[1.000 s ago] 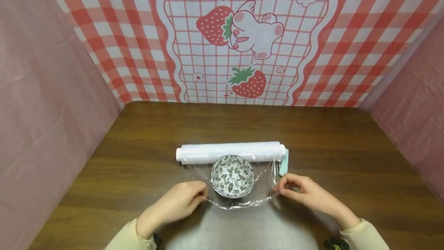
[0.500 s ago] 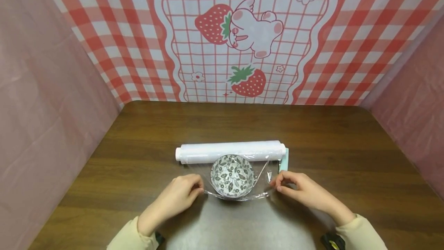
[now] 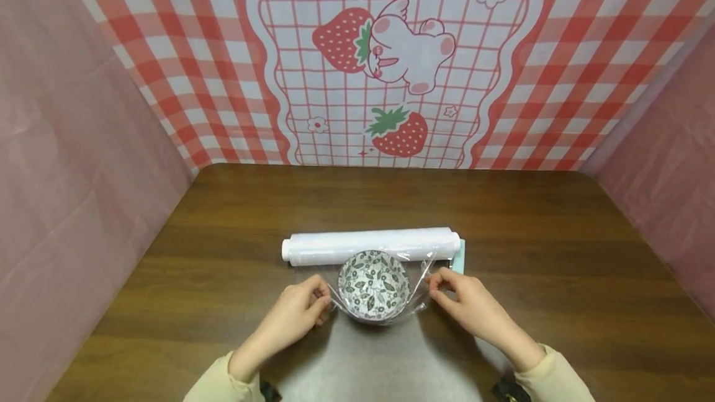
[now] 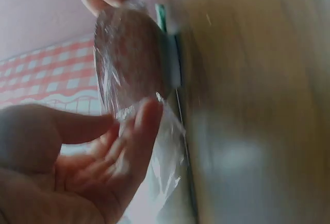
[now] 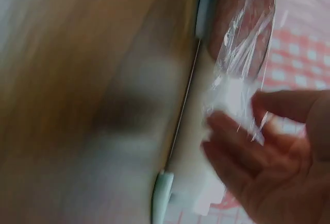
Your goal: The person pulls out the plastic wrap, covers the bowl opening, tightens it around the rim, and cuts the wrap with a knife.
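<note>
A round bowl (image 3: 374,284) with a dark leaf and flower pattern stands mid-table, plastic wrap (image 3: 419,309) stretched over it and creased around its near rim. To the bowl's left, my left hand (image 3: 298,309) pinches the wrap's edge between thumb and fingers. On the other side my right hand (image 3: 469,303) has the film between thumb and fingertips, as the right wrist view shows with blur. The wrap comes from a white roll (image 3: 368,247) lying just behind the bowl. In the left wrist view, creased plastic wrap (image 4: 167,167) hangs below my fingertips.
A mint-green piece (image 3: 459,258) sits at the roll's right end; a thin straight rail runs along the roll in the wrist views. The brown wooden table (image 3: 558,234) reaches back to a red checked strawberry cloth (image 3: 396,135). Pink cloth (image 3: 665,191) hangs on both sides.
Both hands have moved inward and a little away from me, closer to the bowl. The wrap's near edge has drawn in from in front of the bowl to its rim. Bowl and roll stay put.
</note>
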`<state>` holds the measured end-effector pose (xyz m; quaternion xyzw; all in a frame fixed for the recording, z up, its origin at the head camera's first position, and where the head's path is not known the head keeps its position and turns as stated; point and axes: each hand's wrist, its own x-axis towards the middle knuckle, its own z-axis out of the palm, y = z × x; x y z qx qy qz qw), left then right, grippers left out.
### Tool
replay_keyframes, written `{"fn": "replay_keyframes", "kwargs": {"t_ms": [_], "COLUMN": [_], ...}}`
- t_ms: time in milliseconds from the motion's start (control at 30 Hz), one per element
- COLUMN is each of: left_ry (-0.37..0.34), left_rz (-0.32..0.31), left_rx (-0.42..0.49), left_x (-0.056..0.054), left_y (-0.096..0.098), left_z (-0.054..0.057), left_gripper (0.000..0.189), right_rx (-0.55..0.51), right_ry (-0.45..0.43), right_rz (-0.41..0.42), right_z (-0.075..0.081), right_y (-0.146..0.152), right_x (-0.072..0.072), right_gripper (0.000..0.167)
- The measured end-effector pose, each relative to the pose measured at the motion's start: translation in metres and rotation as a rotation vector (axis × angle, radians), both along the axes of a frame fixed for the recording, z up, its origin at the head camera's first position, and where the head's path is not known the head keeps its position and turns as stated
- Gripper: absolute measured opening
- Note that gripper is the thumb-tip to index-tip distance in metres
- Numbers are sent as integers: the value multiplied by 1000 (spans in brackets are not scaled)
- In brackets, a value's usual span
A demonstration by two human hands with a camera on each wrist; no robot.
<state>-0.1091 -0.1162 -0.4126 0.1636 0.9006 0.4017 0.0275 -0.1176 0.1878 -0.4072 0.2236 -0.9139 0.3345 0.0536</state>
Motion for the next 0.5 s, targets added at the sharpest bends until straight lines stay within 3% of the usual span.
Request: {"fn": "replay_keyframes", "kwargs": {"t_ms": [133,300,400,500], "left_ry": [-166,-314,-384,-426], "left_rz": [48,133,171,181], "left_rx": [232,481,612,699], "left_x": [1,4,5,5], "left_y": [5,10,14,16], "left_z": [-2,-5,-6,-8], "left_gripper": [4,7,7,7], "right_rx": [16,-39,-186,-426], "right_ry": [18,-69,-242,-446], "right_rz": [-114,-180,-182,-171], "right_z": [0,0,0,-1], "right_y": [-9,-12,-14,-17], "right_x": [4,5,6,6], "right_gripper": [14,12,4,12]}}
